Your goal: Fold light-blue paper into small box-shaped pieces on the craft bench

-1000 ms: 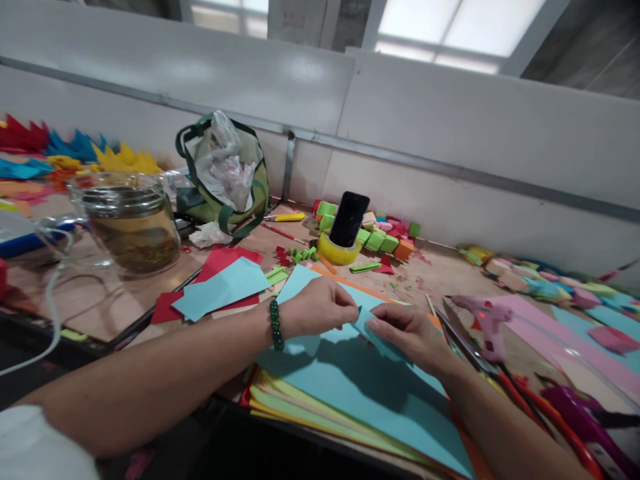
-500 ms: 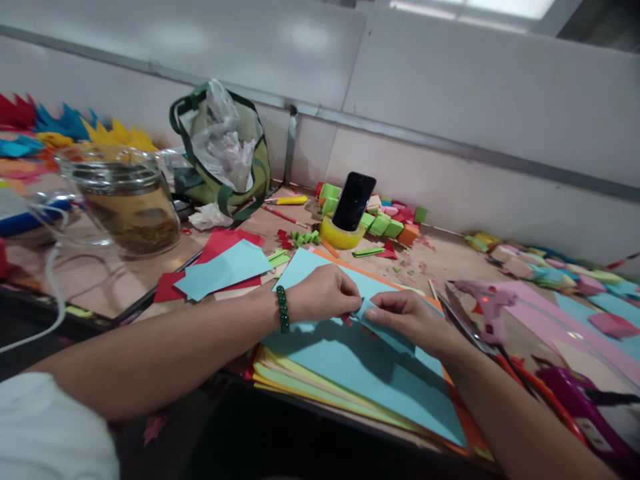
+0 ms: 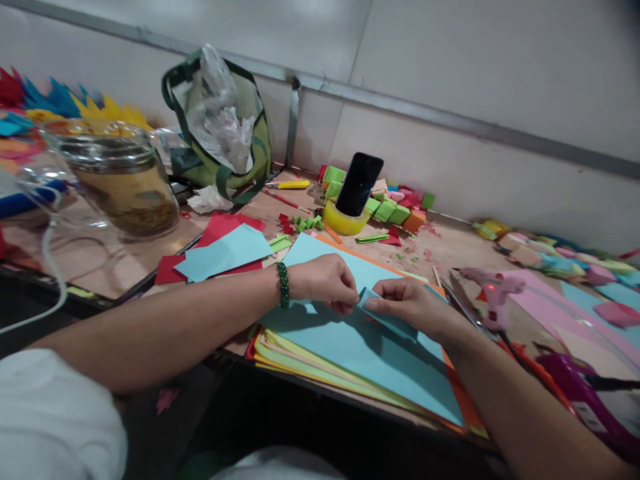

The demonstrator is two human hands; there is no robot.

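A small folded piece of light-blue paper [image 3: 395, 323] is between my two hands, above a stack of coloured sheets with a blue sheet [image 3: 320, 347] on top. My right hand [image 3: 407, 303] pinches the piece, thumb on its upper face. With bent fingers closed, my left hand [image 3: 327, 280] meets the raised left end of the same piece; its fingertips are partly hidden. A green bead bracelet [image 3: 283, 285] circles the left wrist. Left of the stack, a cut strip of light-blue paper [image 3: 227, 257] lies on red paper [image 3: 173, 269].
A phone [image 3: 359, 185] leans in a yellow tape roll [image 3: 345, 219], before green folded paper blocks [image 3: 385, 210]. A glass jug [image 3: 125, 187] and green bag [image 3: 217, 127] stand left. At right lie a pink glue gun [image 3: 495, 293], scissors [image 3: 465, 307] and a purple tool [image 3: 580, 390].
The camera view has tilted down slightly, so the background sits higher. Both hands stay on the blue piece, and its left end now stands more raised between them.
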